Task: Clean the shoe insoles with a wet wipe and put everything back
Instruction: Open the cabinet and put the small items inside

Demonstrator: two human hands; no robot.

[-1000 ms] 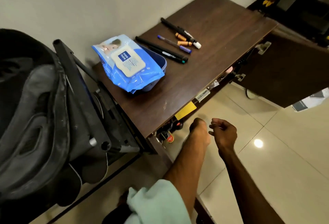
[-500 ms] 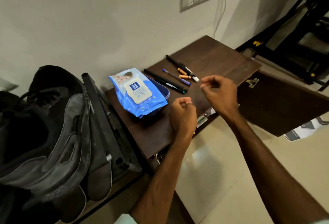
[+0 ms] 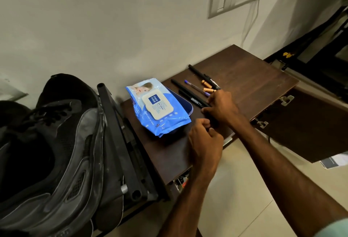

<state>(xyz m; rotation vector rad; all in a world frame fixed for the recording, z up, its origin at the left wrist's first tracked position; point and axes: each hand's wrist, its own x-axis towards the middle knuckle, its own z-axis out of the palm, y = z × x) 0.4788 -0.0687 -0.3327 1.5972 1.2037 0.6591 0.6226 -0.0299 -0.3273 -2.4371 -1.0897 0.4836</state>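
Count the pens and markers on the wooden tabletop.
4. A black marker nearest the wall, a blue pen, then a slim black pen and a printed black pen towards the wipes pack. The right hand covers some ends and may hide more.

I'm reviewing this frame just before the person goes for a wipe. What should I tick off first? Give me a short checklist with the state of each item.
1. Wet wipes pack lies on the table, close to both hands: ok.
2. Pack lid open for pulling a wipe: not ok, the flap lies shut.
3. Left hand free: ok, its fingers are curled and nothing shows in it.
4. Right hand free: cannot tell, it sits at the ends of the pens and its fingertips are hidden.
5. Insole out of the black shoe: cannot tell.
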